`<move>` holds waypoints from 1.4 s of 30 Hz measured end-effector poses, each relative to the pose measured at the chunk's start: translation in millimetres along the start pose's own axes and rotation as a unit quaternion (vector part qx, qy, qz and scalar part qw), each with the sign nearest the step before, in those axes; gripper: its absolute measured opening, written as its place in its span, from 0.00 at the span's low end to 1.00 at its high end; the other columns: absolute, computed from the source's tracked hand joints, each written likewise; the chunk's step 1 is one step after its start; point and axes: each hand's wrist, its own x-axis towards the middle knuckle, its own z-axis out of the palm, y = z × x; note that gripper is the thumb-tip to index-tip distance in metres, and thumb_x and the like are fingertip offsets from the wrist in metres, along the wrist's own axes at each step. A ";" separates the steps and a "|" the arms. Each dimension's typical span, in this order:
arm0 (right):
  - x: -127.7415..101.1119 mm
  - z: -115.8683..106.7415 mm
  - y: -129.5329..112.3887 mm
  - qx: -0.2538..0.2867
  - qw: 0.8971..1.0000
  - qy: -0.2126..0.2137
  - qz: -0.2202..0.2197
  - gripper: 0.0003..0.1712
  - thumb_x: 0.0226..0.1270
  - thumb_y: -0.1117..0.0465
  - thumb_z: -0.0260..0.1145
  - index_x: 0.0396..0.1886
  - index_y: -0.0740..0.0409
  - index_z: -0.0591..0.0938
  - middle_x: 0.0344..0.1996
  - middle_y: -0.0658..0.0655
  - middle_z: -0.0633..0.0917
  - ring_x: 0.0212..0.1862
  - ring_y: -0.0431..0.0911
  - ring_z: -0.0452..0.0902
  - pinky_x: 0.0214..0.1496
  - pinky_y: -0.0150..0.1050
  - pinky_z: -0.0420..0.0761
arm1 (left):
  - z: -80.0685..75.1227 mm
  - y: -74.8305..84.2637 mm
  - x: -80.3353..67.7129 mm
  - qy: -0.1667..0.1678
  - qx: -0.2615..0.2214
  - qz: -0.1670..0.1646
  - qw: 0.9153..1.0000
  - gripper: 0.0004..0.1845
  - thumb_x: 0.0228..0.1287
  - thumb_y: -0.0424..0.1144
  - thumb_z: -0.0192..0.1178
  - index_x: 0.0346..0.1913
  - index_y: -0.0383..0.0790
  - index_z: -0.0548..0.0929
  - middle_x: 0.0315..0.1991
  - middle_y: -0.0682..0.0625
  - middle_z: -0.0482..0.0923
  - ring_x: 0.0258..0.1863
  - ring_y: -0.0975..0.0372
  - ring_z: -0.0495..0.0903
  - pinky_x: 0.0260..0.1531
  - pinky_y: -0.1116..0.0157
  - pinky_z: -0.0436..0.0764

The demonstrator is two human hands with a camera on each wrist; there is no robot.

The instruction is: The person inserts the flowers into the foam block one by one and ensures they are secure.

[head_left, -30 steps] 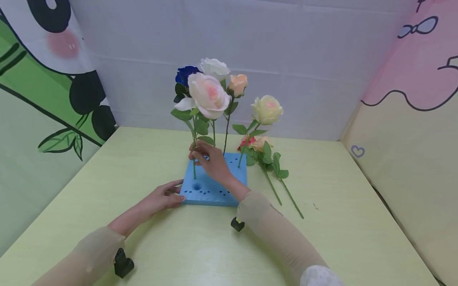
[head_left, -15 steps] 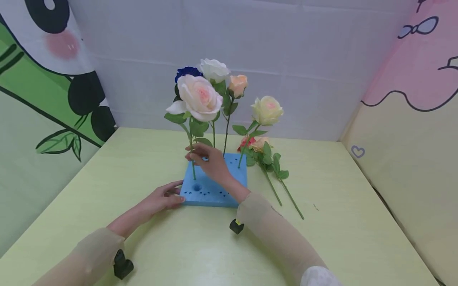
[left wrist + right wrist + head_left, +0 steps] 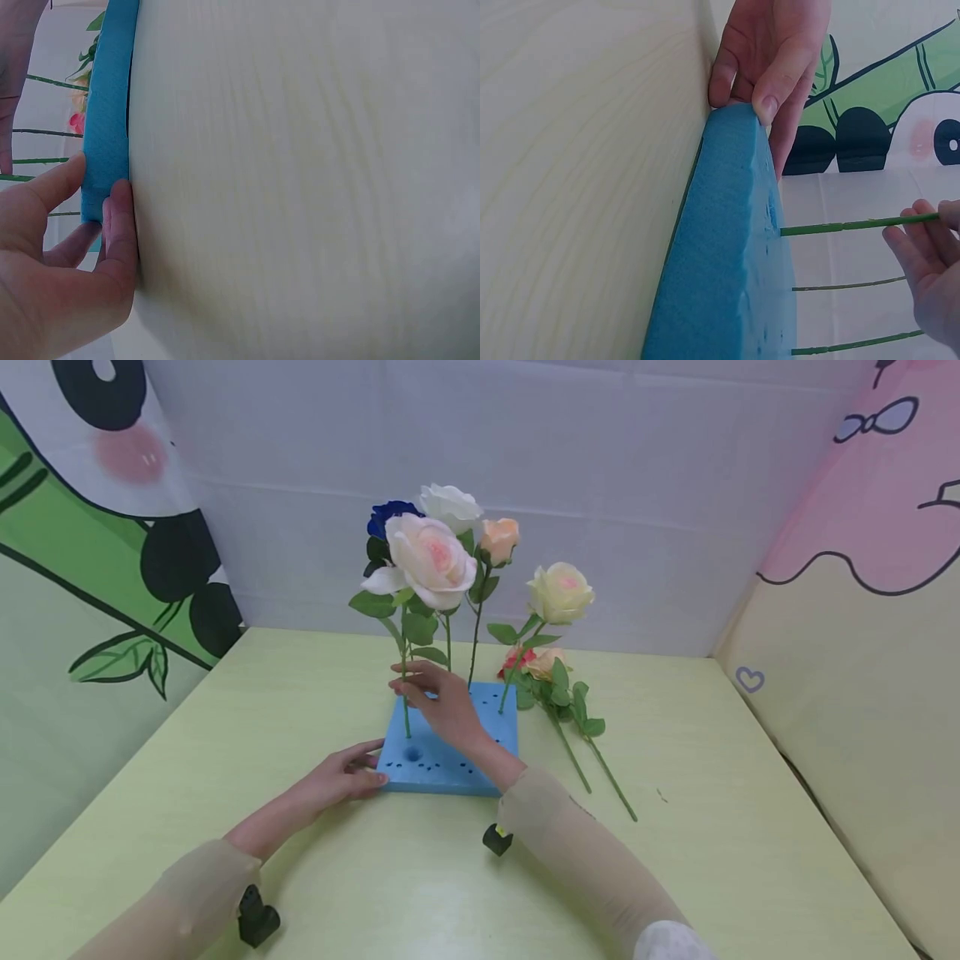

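Steadying the blue foam block (image 3: 450, 747) at its near-left corner, my left hand (image 3: 341, 777) presses thumb on top and fingers against the edge, on the pale green table (image 3: 712, 827). To its right, my right hand (image 3: 442, 697) pinches the pink-white rose (image 3: 427, 560) low on its stem, already standing in the foam. I judge a straight downward push, block pinned flat, seats it cleanly without tilting.

No readable text, label, brand or number is showing anywhere; the side panels (image 3: 90, 527) are carrying only cartoon drawings
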 end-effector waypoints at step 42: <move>-75.4 -94.1 -13.7 -0.140 0.989 -0.040 -0.014 0.29 0.71 0.65 0.63 0.70 0.58 0.70 0.60 0.59 0.81 0.61 0.53 0.79 0.57 0.38 0.84 | 1.5 -2.9 1.9 0.007 0.016 -0.002 1.000 0.41 0.66 0.44 0.64 0.77 0.41 0.57 0.64 0.35 0.68 0.51 0.58 0.78 0.54 0.61 0.84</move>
